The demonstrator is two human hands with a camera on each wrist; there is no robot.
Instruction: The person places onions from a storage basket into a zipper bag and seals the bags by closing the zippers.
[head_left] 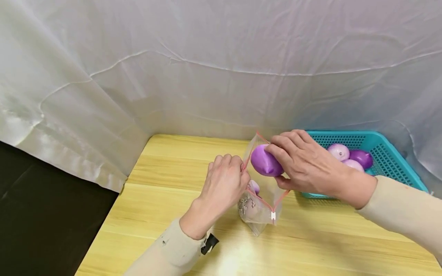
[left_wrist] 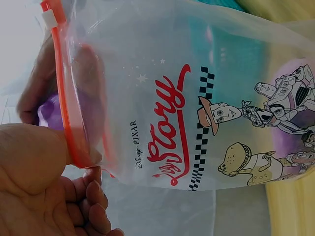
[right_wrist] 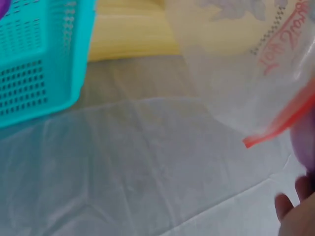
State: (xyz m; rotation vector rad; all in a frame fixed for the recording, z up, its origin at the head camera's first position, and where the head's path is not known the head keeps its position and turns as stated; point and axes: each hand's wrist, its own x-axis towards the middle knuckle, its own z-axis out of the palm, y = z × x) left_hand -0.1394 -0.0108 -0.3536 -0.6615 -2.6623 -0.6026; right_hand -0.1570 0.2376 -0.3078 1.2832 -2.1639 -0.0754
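Note:
My left hand (head_left: 222, 180) pinches the red-edged rim of a clear zip bag (left_wrist: 147, 98) printed with cartoon figures and holds it up. The bag's mouth is spread apart, with a white slider (head_left: 273, 215) at its near corner. In my right hand (head_left: 307, 165) is a smooth purple onion-shaped ball (head_left: 266, 161) with a small pointed tip, gripped right at the bag's mouth. Through the plastic, a paler purple ball (head_left: 254, 186) shows low inside the bag. The right wrist view catches only a few fingers (right_wrist: 284, 206) and part of the held ball (right_wrist: 302, 140).
A turquoise perforated basket (head_left: 397, 161) stands at the right rear of the wooden table (head_left: 165, 214), holding pale and dark purple balls (head_left: 360, 158). Behind the table hangs a light grey cloth (head_left: 221, 96). A dark floor area (head_left: 45, 214) lies left of the table.

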